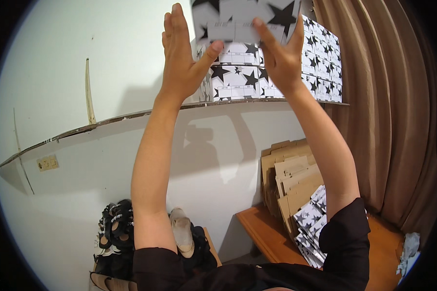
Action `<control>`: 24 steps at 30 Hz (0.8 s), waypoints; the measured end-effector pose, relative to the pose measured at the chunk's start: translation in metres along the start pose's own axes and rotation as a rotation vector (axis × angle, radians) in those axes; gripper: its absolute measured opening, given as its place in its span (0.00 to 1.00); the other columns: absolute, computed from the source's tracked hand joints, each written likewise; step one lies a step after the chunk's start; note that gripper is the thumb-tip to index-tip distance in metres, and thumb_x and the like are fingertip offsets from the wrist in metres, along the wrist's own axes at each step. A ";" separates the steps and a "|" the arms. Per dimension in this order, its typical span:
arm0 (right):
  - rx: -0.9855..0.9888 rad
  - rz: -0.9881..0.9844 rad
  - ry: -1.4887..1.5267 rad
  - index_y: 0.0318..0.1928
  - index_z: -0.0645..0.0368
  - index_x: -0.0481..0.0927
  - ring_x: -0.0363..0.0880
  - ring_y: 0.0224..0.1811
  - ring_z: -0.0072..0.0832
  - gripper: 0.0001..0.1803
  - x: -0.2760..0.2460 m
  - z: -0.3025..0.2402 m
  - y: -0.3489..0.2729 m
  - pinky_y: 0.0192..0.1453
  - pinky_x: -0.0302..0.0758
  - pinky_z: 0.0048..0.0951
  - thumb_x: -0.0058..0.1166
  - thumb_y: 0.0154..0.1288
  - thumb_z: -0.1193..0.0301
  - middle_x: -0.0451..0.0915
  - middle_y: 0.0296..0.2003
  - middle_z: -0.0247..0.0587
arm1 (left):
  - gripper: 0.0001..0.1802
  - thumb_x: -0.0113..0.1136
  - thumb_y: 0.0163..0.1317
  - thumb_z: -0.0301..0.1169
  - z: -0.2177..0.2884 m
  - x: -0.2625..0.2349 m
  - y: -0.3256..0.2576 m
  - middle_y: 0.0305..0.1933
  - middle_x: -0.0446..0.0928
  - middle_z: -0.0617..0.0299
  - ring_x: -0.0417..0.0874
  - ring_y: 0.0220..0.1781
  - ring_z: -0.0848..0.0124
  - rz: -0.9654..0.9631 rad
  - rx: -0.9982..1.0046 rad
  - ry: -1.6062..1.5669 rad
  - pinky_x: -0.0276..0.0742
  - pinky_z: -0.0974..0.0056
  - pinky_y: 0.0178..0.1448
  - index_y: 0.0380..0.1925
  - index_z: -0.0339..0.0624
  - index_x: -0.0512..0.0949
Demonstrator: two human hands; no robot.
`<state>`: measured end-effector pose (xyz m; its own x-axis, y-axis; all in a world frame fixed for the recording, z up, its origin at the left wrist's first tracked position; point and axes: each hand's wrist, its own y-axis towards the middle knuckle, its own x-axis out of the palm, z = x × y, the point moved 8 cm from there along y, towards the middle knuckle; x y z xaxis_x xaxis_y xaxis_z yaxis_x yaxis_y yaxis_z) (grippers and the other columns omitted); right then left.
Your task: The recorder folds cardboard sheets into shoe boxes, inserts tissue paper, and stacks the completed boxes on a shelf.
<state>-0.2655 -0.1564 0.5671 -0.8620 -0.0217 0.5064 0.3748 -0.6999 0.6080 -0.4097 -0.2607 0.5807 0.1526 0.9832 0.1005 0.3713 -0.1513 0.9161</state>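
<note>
Lying crosswise above the shelf [82, 129], one starred box [235, 17]: person's right hand [285, 59] clamped on it, left hand [183, 65] spread, contact unclear.

Star-print boxes [235, 81] lining a shelf [121, 119], shoes [182, 235] sitting below and flat cardboard [296, 180] standing on a bench [260, 233] are suggesting a shoe stockroom.
</note>
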 end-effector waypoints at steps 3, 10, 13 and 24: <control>0.013 0.010 0.056 0.60 0.51 0.71 0.58 0.64 0.56 0.29 0.018 0.040 0.011 0.71 0.47 0.44 0.53 0.56 0.81 0.58 0.65 0.55 | 0.45 0.51 0.61 0.51 -0.013 0.008 -0.003 0.73 0.45 0.45 0.38 0.75 0.49 0.044 -0.049 -0.097 0.33 0.43 0.72 0.68 0.36 0.45; 0.038 -0.013 0.130 0.57 0.51 0.74 0.70 0.56 0.46 0.26 0.064 0.092 0.050 0.63 0.63 0.42 0.54 0.56 0.81 0.78 0.48 0.50 | 0.40 0.55 0.58 0.48 -0.035 0.073 -0.072 0.74 0.41 0.50 0.36 0.75 0.51 -0.510 -0.053 0.307 0.35 0.41 0.72 0.69 0.53 0.53; 0.074 -0.090 0.124 0.56 0.52 0.74 0.71 0.55 0.46 0.23 0.093 0.124 0.055 0.62 0.64 0.39 0.55 0.57 0.79 0.79 0.45 0.51 | 0.41 0.54 0.58 0.53 -0.030 0.082 -0.082 0.74 0.41 0.52 0.37 0.75 0.51 -0.633 0.036 0.403 0.35 0.40 0.71 0.69 0.56 0.53; 0.529 -0.699 -0.467 0.67 0.34 0.59 0.45 0.73 0.44 0.38 0.201 0.191 -0.046 0.63 0.21 0.72 0.24 0.61 0.33 0.55 0.69 0.32 | 0.43 0.36 0.58 0.69 -0.046 0.097 -0.095 0.73 0.48 0.56 0.42 0.75 0.57 -0.820 0.019 0.482 0.37 0.39 0.71 0.68 0.59 0.53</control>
<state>-0.3911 0.0078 0.7579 -0.7688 0.6375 0.0505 0.0353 -0.0365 0.9987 -0.4724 -0.1462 0.5218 -0.5545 0.7195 -0.4181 0.2106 0.6074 0.7660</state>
